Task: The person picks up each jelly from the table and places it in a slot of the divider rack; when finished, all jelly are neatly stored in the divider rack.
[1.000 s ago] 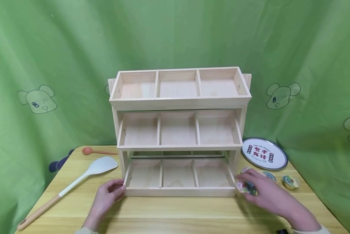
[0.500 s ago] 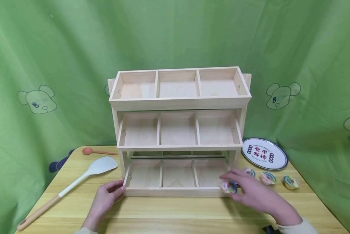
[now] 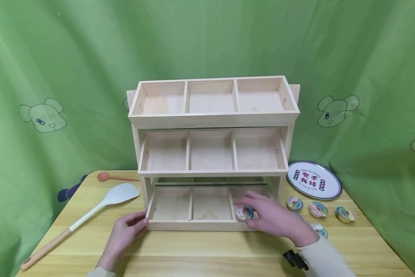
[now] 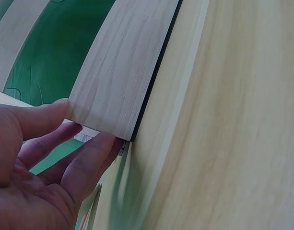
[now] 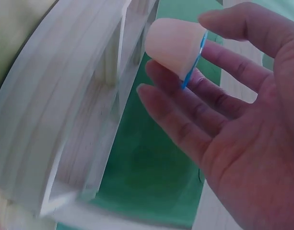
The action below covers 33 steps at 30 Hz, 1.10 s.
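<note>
A pale wooden three-tier rack (image 3: pixel 213 122), each tier divided into three compartments, stands on the table. My left hand (image 3: pixel 126 232) holds the left front corner of its bottom tray; in the left wrist view the thumb lies at the panel's edge and the fingertips (image 4: pixel 106 139) touch its end. My right hand (image 3: pixel 275 217) pinches a jelly cup (image 3: pixel 244 212) over the bottom tray's right compartment, near the divider. Up close, this jelly cup (image 5: pixel 173 45) has a pale pink body and a blue-edged lid, held sideways between thumb and fingers.
Several more jelly cups (image 3: pixel 318 209) lie on the table to the right, before an oval white plate (image 3: pixel 313 169) with red characters. A white spatula (image 3: pixel 121 193) with a wooden handle and a small red spoon (image 3: pixel 104 176) lie left. A green curtain (image 3: pixel 211 38) hangs behind.
The right hand has moved left with the jelly cup, from beside the bottom tray to over its right compartment, uncovering cups on the table. The left hand has stayed at the tray corner.
</note>
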Motion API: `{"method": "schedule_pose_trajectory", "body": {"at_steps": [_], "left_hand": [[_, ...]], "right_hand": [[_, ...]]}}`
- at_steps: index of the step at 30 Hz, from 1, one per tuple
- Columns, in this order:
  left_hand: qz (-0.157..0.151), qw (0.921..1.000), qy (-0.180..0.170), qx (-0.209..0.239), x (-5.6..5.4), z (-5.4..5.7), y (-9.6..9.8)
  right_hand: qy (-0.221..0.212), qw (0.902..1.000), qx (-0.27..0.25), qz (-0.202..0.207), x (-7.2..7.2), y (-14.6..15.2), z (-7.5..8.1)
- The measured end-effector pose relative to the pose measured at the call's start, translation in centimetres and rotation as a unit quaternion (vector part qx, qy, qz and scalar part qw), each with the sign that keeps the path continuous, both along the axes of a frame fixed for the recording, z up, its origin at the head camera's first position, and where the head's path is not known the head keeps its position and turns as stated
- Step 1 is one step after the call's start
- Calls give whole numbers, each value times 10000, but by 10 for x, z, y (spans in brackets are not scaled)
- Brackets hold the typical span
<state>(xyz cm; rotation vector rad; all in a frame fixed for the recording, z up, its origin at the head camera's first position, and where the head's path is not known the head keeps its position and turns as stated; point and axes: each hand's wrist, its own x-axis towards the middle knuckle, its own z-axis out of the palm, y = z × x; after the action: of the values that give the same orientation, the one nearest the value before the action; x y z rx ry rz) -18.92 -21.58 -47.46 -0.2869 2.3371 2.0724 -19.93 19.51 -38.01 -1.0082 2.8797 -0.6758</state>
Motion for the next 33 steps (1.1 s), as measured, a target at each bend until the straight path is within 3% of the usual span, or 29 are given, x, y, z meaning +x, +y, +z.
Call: {"method": "schedule_pose_trajectory", "body": {"at_steps": [10,17,33], "left_hand": [[2,10000,11,-29,0,0,0],[-16,10000,23,-64,0,-1,-1],[-23,10000,73,-61,-2,-3,-2]], "right_hand": [[5,9994,43,347,-14,-34,-6],[-297,9982,-193,491,-19,-52,-7],[-520,9959,-260,693,-34,-83,-10]]}}
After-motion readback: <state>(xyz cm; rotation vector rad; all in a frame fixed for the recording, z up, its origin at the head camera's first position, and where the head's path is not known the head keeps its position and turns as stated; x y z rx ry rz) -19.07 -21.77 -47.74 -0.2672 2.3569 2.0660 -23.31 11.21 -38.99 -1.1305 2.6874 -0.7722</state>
